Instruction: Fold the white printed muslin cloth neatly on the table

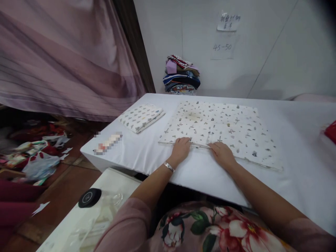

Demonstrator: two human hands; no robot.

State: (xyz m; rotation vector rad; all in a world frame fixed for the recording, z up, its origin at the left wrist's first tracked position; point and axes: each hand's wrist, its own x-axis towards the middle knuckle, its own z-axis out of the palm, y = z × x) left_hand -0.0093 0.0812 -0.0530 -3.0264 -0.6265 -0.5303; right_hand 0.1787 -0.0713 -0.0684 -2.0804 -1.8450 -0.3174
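Observation:
A white cloth with small printed motifs (pixel 217 127) lies in a flat folded rectangle on the white-covered table (pixel 296 140). At its near edge, my left hand (pixel 180 150) pinches the fabric, with the thumb side toward the middle. My right hand (pixel 223 154) pinches the same edge a short way to the right. Between the two hands the edge is raised slightly and shows a narrow gap between layers. A brownish stain marks the cloth's upper left part. The fingertips are partly hidden by the hands and fabric.
A smaller folded cloth with grey prints (pixel 141 117) lies to the left, near a blurred-out item (pixel 107 143). Folded textiles (pixel 182 75) are stacked against the wall behind. A white cabinet with a black round object (pixel 89 197) stands lower left. Something red (pixel 331 131) sits at the right edge.

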